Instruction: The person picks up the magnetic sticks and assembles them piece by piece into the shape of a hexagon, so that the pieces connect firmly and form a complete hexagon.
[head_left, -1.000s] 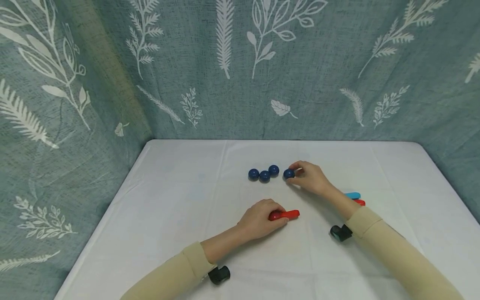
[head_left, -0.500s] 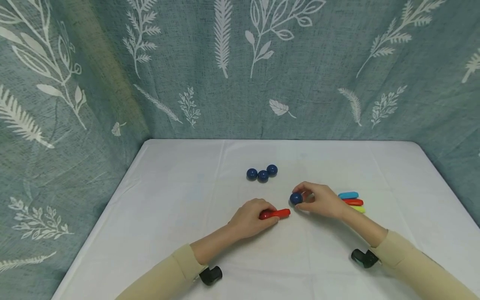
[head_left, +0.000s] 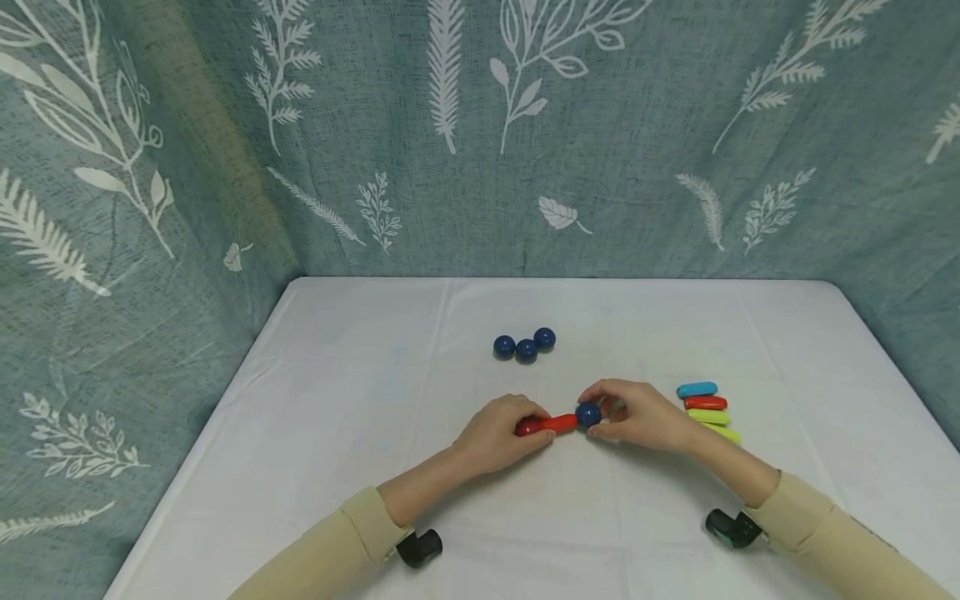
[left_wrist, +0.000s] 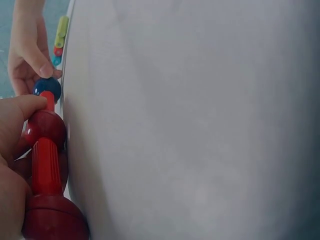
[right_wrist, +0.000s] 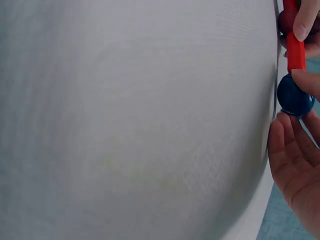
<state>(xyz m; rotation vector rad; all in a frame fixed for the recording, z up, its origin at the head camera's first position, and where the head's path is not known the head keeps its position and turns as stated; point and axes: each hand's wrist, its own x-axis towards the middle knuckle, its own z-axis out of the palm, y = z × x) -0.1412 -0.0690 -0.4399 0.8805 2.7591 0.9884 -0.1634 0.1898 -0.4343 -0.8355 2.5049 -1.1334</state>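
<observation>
My left hand [head_left: 497, 435] grips a toy chain of bright red rods and dark red balls, its palm hiding much of it in the head view. The left wrist view shows a near red ball [left_wrist: 55, 219], a ribbed red rod [left_wrist: 46, 167], a second red ball [left_wrist: 47, 127] and a further red rod [left_wrist: 49, 99]. At that rod's free end, my right hand [head_left: 647, 417] pinches a dark blue ball [head_left: 588, 415] between thumb and fingers. Ball and rod tip meet in both wrist views.
Three dark blue balls [head_left: 527, 351] sit grouped toward the back of the white table [head_left: 360, 367]. Beside my right wrist lie a blue rod [head_left: 697, 389], a red rod [head_left: 706, 403] and two yellow-green rods [head_left: 708, 416]. A leaf-patterned curtain [head_left: 480, 217] hangs behind.
My right hand has brought one blue ball from beside the other blue balls toward me, up to the red rod's end. The left hand keeps its grip, shifted slightly left in view.
</observation>
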